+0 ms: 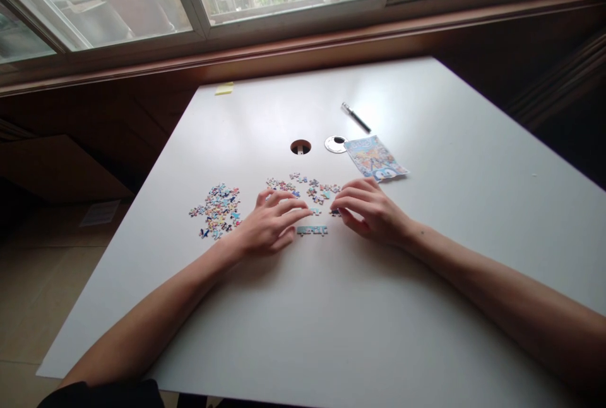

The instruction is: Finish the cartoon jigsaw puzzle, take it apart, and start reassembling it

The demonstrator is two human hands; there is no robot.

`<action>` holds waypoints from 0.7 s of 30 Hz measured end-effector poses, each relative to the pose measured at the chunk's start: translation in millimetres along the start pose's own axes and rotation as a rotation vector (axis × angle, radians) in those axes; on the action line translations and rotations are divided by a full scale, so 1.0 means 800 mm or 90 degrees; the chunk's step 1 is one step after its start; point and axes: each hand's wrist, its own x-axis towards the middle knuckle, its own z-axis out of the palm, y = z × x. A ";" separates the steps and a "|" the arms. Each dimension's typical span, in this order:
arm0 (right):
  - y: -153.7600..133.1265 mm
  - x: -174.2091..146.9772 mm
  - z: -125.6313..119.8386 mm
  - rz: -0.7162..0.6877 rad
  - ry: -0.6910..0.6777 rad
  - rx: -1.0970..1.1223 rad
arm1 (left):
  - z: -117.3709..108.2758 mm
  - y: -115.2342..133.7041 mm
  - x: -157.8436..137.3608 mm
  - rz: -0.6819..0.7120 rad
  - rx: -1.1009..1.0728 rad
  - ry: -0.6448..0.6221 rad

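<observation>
My left hand hovers low over the white table with its fingers apart; its index fingertip is beside a small light-blue puzzle piece. My right hand is curled, with thumb and fingertips at a dark puzzle piece that they partly hide. Between the hands and slightly nearer to me lies a short joined strip of light-blue puzzle pieces. Beyond the fingers several loose puzzle pieces are scattered. A thick heap of mixed puzzle pieces lies left of my left hand.
A colourful printed picture sheet lies beyond my right hand. Behind it are a pen and a round grommet cover. The table has a cable hole and a yellow sticker near its far edge, below the window.
</observation>
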 end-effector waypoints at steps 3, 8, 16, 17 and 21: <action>-0.007 0.000 0.000 -0.003 -0.018 0.013 | 0.002 -0.001 -0.004 0.016 -0.012 0.081; -0.010 -0.001 0.003 0.004 -0.094 0.010 | 0.007 0.011 -0.007 0.060 -0.022 0.085; -0.007 -0.002 0.006 0.003 -0.130 -0.030 | 0.011 0.029 -0.005 0.146 -0.067 0.030; -0.007 -0.003 0.006 0.007 -0.132 -0.030 | 0.012 0.028 -0.006 0.142 -0.067 0.032; -0.006 -0.003 0.006 0.016 -0.099 0.003 | 0.014 0.022 -0.010 0.122 -0.062 0.058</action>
